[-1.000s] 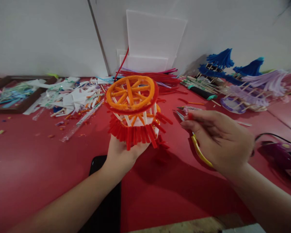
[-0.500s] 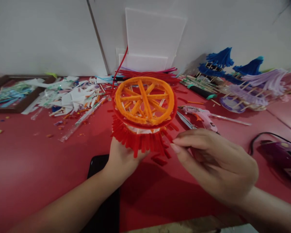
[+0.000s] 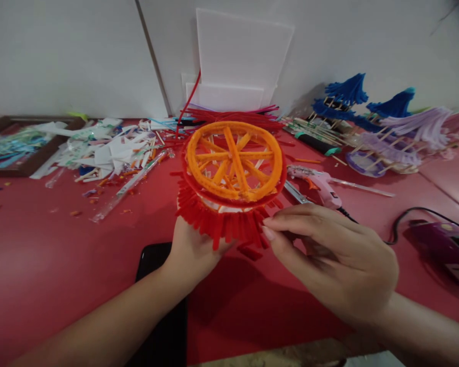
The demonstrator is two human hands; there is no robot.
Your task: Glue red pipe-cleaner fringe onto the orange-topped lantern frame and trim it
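Observation:
A pipe-cleaner model (image 3: pixel 235 159) fills the middle of the head view, with an orange spoked wheel on top and a red fringe (image 3: pixel 229 224) of short pieces hanging below. My left hand (image 3: pixel 195 242) grips it from underneath; its fingers are mostly hidden behind the fringe. At the fringe's right side, my right hand (image 3: pixel 329 255) is closed in a pinch, thumb and forefinger tips against a red pipe-cleaner piece (image 3: pixel 265 216). Beyond my right hand lie a pink glue gun (image 3: pixel 317 184) and a pair of scissors (image 3: pixel 296 192), partly covered.
Red pipe cleaners (image 3: pixel 233 116) lie at the back before white boards (image 3: pixel 245 51). Scraps (image 3: pixel 115 148) and a brown frame (image 3: pixel 34 163) are at left. Blue and lilac models (image 3: pixel 401 130) stand at right, near a purple device (image 3: pixel 439 244). A black phone-like slab (image 3: pixel 160 316) lies under my left forearm.
The model's top has tilted and shifted slightly right. My right hand has moved a little left, its fingertips now at the fringe.

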